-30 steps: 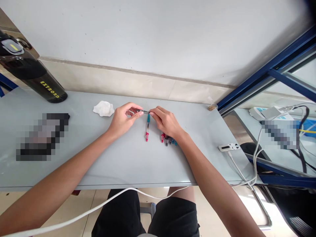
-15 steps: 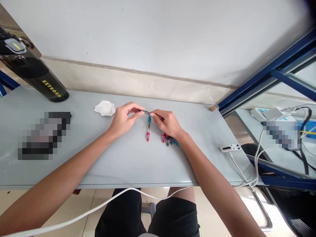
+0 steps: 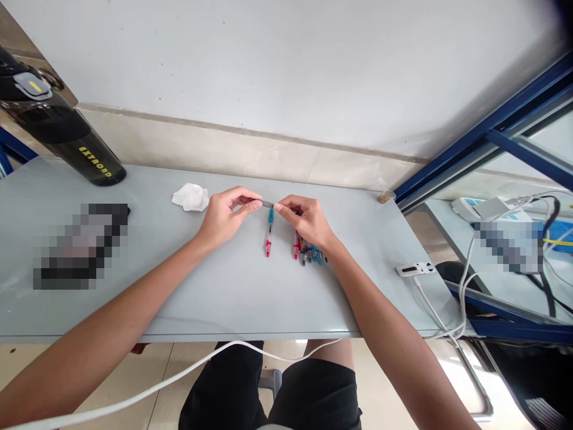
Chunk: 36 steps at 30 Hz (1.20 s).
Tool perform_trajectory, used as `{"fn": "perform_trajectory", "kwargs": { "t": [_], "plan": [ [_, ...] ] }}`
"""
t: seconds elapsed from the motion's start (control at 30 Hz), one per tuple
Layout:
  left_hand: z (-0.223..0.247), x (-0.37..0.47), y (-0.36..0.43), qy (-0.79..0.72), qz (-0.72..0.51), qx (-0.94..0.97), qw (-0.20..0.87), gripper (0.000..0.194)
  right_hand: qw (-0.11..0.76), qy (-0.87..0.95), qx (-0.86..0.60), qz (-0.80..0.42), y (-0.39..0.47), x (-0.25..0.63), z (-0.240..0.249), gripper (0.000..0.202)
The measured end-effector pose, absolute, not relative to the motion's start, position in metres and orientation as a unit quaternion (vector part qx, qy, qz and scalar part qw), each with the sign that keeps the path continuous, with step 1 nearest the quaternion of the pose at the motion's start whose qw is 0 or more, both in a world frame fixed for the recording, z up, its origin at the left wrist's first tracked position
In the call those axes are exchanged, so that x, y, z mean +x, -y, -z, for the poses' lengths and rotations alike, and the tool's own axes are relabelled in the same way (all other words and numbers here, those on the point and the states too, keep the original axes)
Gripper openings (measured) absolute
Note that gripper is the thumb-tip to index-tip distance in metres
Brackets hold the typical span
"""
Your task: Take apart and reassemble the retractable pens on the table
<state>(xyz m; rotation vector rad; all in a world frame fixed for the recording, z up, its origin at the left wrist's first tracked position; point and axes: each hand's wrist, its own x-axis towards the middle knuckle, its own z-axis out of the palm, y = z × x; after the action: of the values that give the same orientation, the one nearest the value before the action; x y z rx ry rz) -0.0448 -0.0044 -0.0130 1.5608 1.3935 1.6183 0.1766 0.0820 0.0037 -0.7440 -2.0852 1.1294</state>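
Fingertips of my left hand [image 3: 227, 215] pinch the left end of a slim dark pen [image 3: 267, 203], held level just above the table. At its right end, the thumb and fingers of my right hand [image 3: 305, 216] are pinched together around the tip. My fingers cover both ends, so its exact details are hidden. Below the gap between my hands lies a pen with a teal grip and a red end [image 3: 269, 233]. Several more pens [image 3: 308, 254] with red, dark and teal ends lie side by side, partly under my right hand.
On the grey table [image 3: 250, 298] are a crumpled white tissue [image 3: 190, 197], a blurred-out dark phone-like object [image 3: 85, 245] and a black bottle [image 3: 67, 131]. To the right are a small clear cup [image 3: 386, 196] and a white device [image 3: 415, 270] with a cable. A wall stands behind.
My right hand has opened its curl slightly and shifted a little along the dark pen, exposing more of it and of the pens below. My left hand has hardly moved.
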Motion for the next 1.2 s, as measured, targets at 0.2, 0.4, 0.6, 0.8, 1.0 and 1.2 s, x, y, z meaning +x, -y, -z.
{"fn": "perform_trajectory", "kwargs": {
  "t": [0.2,0.4,0.6,0.8,1.0,1.2],
  "plan": [
    [0.01,-0.042,0.006,-0.504,-0.603,0.57,0.239,0.03,0.338,0.69,-0.284,-0.574,-0.084,0.177,-0.008,0.045],
    [0.012,-0.04,0.007,-0.521,-0.584,0.572,0.245,0.034,0.457,0.514,-0.267,-0.675,-0.095,0.178,-0.013,0.045],
    [0.019,-0.04,0.007,-0.497,-0.471,0.695,0.22,0.026,0.492,0.351,-0.226,-0.764,-0.102,0.18,-0.014,0.032],
    [0.031,-0.042,0.004,-0.478,-0.389,0.774,0.147,0.021,0.489,0.222,-0.182,-0.823,-0.111,0.19,-0.014,0.03],
    [0.032,-0.044,0.004,-0.501,-0.383,0.761,0.155,0.022,0.512,0.281,-0.249,-0.773,-0.118,0.203,-0.01,0.043],
    [0.029,-0.044,0.004,-0.515,-0.362,0.762,0.15,0.026,0.512,0.4,-0.247,-0.719,-0.12,0.206,-0.006,0.049]
  ]
}}
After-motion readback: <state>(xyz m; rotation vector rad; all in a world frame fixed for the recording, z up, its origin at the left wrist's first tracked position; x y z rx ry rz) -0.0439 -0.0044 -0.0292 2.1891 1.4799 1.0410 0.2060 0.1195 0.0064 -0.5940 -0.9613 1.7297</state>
